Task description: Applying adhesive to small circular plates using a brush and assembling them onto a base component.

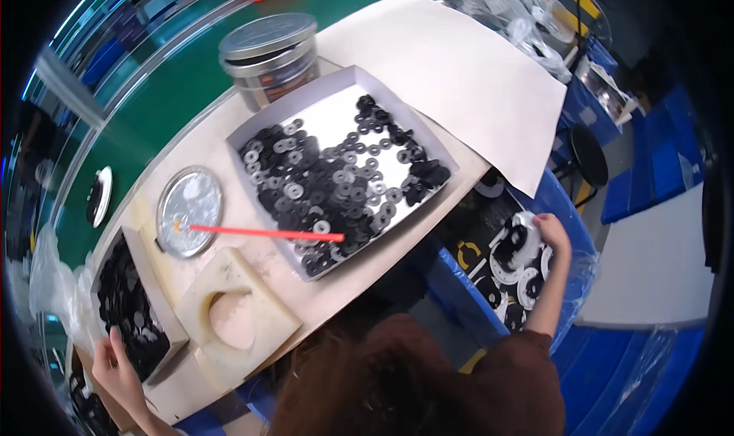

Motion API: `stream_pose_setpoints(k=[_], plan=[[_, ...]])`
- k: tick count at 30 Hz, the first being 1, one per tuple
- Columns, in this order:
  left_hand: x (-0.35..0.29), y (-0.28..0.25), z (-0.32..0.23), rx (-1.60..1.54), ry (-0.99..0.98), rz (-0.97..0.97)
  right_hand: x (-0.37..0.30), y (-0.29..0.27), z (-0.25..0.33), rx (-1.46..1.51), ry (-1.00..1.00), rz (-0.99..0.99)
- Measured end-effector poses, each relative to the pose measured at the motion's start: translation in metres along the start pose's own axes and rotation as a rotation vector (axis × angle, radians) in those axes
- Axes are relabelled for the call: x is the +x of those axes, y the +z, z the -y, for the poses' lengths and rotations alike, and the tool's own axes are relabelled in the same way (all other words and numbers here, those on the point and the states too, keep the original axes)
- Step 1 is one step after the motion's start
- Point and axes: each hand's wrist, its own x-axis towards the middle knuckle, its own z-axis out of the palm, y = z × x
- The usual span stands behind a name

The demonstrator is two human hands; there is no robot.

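Head | pale table (pixel 321 294), green surface (pixel 344 0) beyond | left hand (pixel 118 366) at box (pixel 157 287), right hand (pixel 555 232) at blue bin (pixel 472 288) | grips: can't tell

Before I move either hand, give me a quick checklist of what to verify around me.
1. Right hand at a black-and-white part in the blue bin: ok.
2. Right hand's grip on that part secure: cannot tell, too little of the contact shows.
3. Left hand at the box of black pieces: ok.
4. Washers contained in the white tray: ok.
5. Red stick clear of the tray: not ok, it reaches from the metal lid over the tray's edge.
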Motion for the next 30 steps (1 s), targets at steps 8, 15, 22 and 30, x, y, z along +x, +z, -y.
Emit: stream_pose_setpoints(k=[8,15,22,30], plan=[[0.013,0.024,-0.076,-0.393,0.221,-0.075,-0.194,-0.045,0.178,0.707,-0.864,0.14],[-0.03,0.014,-0.1,-0.529,0.449,-0.153,-0.279,0.107,0.338,0.689,-0.974,0.908],[-0.057,0.06,-0.1,-0.218,0.561,0.067,-0.273,0.129,0.365,-0.138,-1.422,0.104],[-0.053,0.072,-0.099,-0.446,0.498,0.045,-0.267,0.114,0.38,-0.279,-1.494,0.293]])
